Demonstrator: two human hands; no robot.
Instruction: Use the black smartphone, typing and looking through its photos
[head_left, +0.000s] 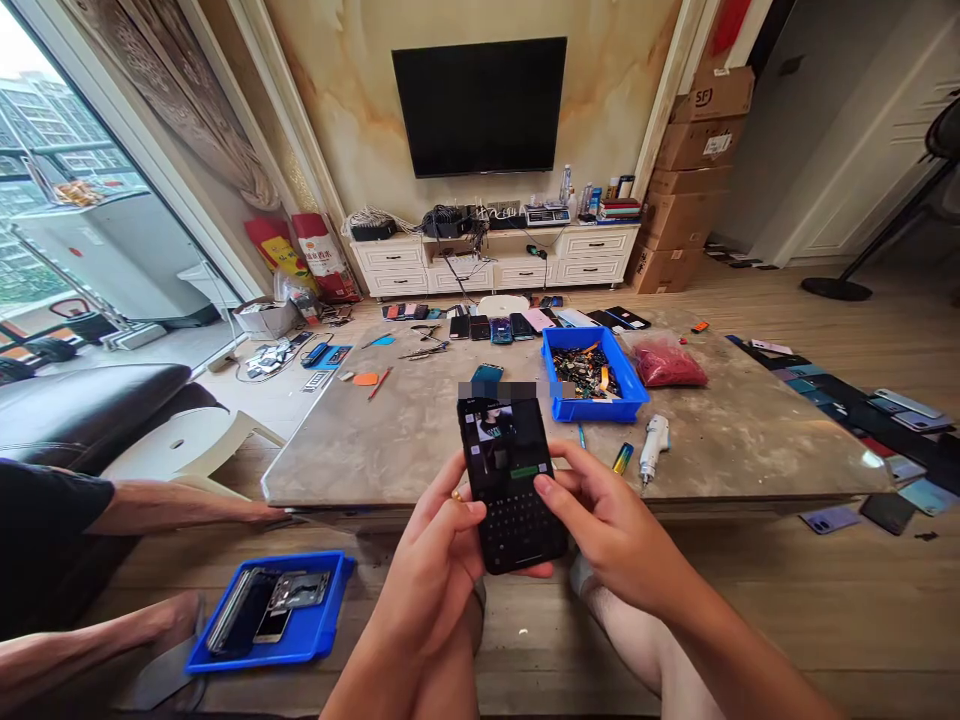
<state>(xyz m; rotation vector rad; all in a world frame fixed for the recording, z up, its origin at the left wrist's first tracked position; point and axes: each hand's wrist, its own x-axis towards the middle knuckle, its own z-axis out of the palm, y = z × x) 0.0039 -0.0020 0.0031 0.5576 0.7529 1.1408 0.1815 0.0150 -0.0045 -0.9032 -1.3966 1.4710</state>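
A black smartphone [517, 535] is held upright between both my hands, over the front edge of the table. Its lit screen shows a dark chat page with a keyboard on the lower half. My left hand [444, 540] wraps the phone's left side, thumb by the keyboard, a ring on one finger. My right hand [600, 520] grips the right side, its thumb at the screen's edge. Beyond the phone lies another phone [489, 374], partly covered. To the right are a white electric screwdriver [655, 447] and a small shiny yellow-blue piece [622, 458].
A blue bin [600, 412] of small parts and a red bag [669, 362] stand on the stone-topped table [360, 440]. Several phones line its far edge. A blue tray [300, 650] with phone parts sits on the floor at left, near another person's arm [187, 507] and foot.
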